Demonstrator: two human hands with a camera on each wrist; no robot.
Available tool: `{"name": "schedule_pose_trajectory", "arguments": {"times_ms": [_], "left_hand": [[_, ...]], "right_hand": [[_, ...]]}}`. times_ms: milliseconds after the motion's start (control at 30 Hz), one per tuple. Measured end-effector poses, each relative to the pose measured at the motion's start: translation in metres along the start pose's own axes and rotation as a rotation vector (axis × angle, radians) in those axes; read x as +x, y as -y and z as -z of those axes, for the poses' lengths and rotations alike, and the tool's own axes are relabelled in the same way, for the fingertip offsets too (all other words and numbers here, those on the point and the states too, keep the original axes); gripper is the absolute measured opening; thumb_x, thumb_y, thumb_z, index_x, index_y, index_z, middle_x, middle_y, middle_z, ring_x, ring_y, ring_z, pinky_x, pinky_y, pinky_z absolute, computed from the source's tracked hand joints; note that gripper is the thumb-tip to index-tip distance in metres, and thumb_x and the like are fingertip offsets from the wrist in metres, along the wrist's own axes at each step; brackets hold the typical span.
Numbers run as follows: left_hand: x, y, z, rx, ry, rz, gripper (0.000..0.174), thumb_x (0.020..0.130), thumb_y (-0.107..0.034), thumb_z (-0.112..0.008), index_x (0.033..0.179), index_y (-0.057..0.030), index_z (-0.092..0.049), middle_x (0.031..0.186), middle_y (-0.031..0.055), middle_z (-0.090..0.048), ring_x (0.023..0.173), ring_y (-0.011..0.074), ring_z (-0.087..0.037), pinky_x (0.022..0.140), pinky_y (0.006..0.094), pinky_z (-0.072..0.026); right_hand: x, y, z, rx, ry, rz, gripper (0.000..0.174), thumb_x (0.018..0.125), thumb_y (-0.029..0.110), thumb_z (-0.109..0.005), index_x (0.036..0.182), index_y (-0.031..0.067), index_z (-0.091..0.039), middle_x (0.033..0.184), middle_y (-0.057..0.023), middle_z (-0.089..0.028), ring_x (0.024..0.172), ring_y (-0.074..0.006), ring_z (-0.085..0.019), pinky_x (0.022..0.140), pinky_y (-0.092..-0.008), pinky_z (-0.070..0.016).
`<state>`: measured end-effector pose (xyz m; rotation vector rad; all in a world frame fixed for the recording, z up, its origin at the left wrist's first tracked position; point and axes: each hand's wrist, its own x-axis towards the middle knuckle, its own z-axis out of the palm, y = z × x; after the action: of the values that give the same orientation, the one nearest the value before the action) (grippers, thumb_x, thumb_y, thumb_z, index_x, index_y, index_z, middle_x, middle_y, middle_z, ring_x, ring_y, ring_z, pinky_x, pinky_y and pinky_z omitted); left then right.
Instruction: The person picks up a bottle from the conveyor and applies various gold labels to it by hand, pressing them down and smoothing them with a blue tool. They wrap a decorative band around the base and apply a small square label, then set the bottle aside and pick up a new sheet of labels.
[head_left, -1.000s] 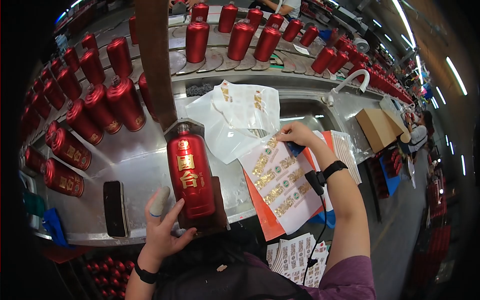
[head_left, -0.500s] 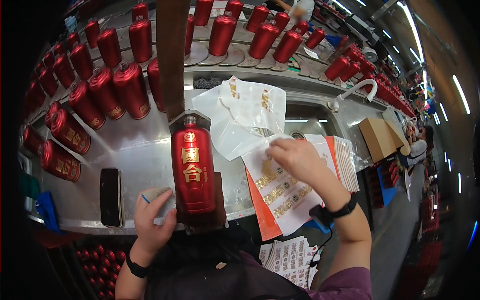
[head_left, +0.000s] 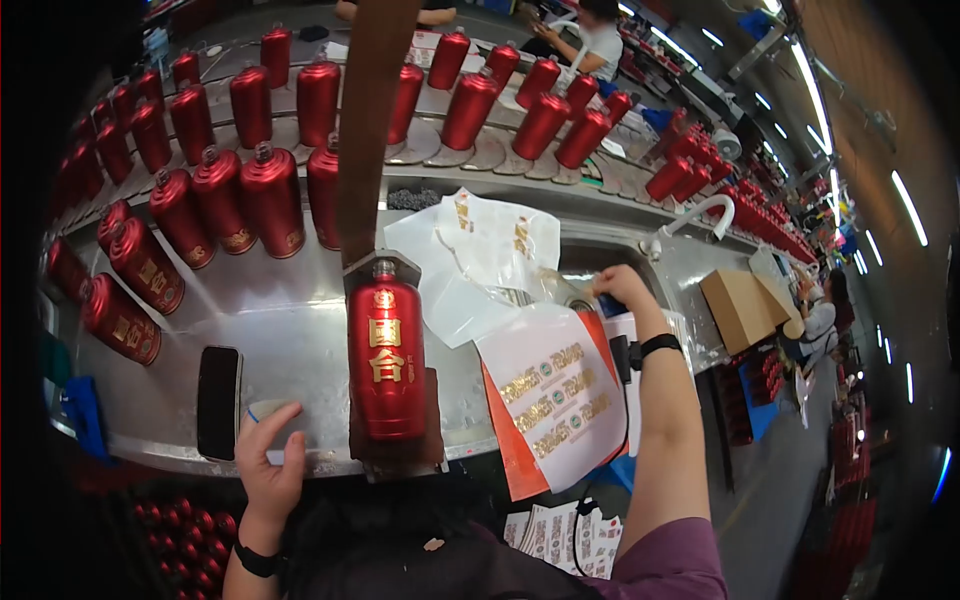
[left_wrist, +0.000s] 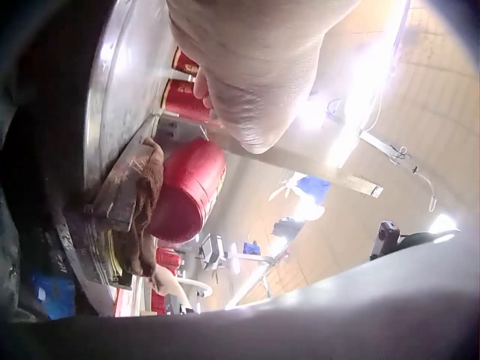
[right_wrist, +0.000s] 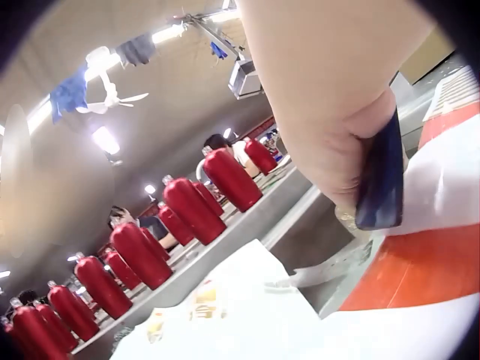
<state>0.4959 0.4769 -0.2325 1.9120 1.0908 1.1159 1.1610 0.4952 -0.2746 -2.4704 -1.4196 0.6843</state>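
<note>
one red bottle [head_left: 385, 365] lay flat on the steel counter [head_left: 280, 320] in a dark holder, with its neck pointing away from the person. big gold letters on it read "國台", and a small gold badge sat above them, too small to read.

the left hand [head_left: 268, 460] rested on the counter just left of the bottle, with its fingers spread and nearly straight. it held nothing. a black phone [head_left: 218, 400] lay just beside it.

the right hand [head_left: 620, 285] was up near the sink edge, past the top of the sticker sheet [head_left: 550, 385]. its fingers were curled tight around a flat blue tool [right_wrist: 381, 176]. the white sticker sheet lay to the right of the bottle, on top of an orange sheet [head_left: 505, 440], and hung over the front edge of the counter. it had rows of gold stickers with small green and white round marks. the gold writing was too small to read.

some peeled white papers [head_left: 480, 250] lay behind the sheet. many more red bottles [head_left: 270, 195] stood in rows at the back and left.
</note>
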Motion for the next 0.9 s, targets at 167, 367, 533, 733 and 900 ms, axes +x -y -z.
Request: {"name": "schedule_pose_trajectory", "arguments": {"times_ms": [167,367,533,733,900], "left_hand": [[-0.006,0.012,0.018,0.017,-0.099,0.079,0.029,0.084,-0.004,-0.062,0.112,0.0013,-0.067,0.108,0.0167,-0.065,0.100,0.0303,-0.062,0.092,0.0359,-0.0465],[0.018,0.002,0.026,0.107,-0.099,-0.050,0.031,0.081,-0.005,-0.065,0.111,0.0011,-0.067,0.108,0.0167,-0.064,0.101,0.0324,-0.058,0.092,0.0381,-0.0449],[0.066,-0.031,0.015,0.123,0.011,-0.225,0.036,0.079,-0.012,-0.071,0.114,-0.0045,-0.070,0.113,0.0145,-0.065,0.106,0.0342,-0.056,0.098,0.0429,-0.0389],[0.107,-0.082,-0.032,-0.190,0.215,-0.411,0.066,0.077,-0.037,-0.082,0.132,-0.0092,-0.062,0.125,0.0149,-0.061,0.117,0.0328,-0.047,0.105,0.0417,-0.0346],[0.095,-0.073,-0.044,-0.297,0.356,-0.311,0.052,0.073,-0.029,-0.087,0.119,-0.0118,-0.070,0.122,0.0080,-0.064,0.121,0.0295,-0.048,0.101,0.0407,-0.0392]], "right_hand": [[0.040,-0.010,-0.033,-0.523,-0.052,-0.198,0.025,0.065,0.026,-0.082,0.083,0.0105,-0.078,0.079,-0.0156,-0.072,0.072,-0.0322,-0.069,0.071,-0.0407,-0.0549],[-0.028,0.101,0.018,-0.196,-0.411,0.091,0.021,0.076,0.024,-0.075,0.085,0.0051,-0.072,0.077,-0.0149,-0.070,0.072,-0.0296,-0.069,0.068,-0.0399,-0.0528],[-0.144,0.228,0.036,-0.001,-0.336,0.377,0.015,0.083,0.014,-0.071,0.093,0.0036,-0.073,0.081,-0.0096,-0.071,0.068,-0.0198,-0.064,0.065,-0.0318,-0.0504],[-0.258,0.327,0.029,0.132,-0.173,0.664,0.008,0.084,0.003,-0.071,0.092,0.0025,-0.070,0.081,-0.0058,-0.066,0.067,-0.0125,-0.059,0.062,-0.0252,-0.0466],[-0.286,0.349,0.012,0.370,-0.107,0.692,0.009,0.083,-0.003,-0.072,0.091,-0.0005,-0.069,0.083,-0.0063,-0.066,0.071,-0.0114,-0.060,0.064,-0.0244,-0.0469]]}}
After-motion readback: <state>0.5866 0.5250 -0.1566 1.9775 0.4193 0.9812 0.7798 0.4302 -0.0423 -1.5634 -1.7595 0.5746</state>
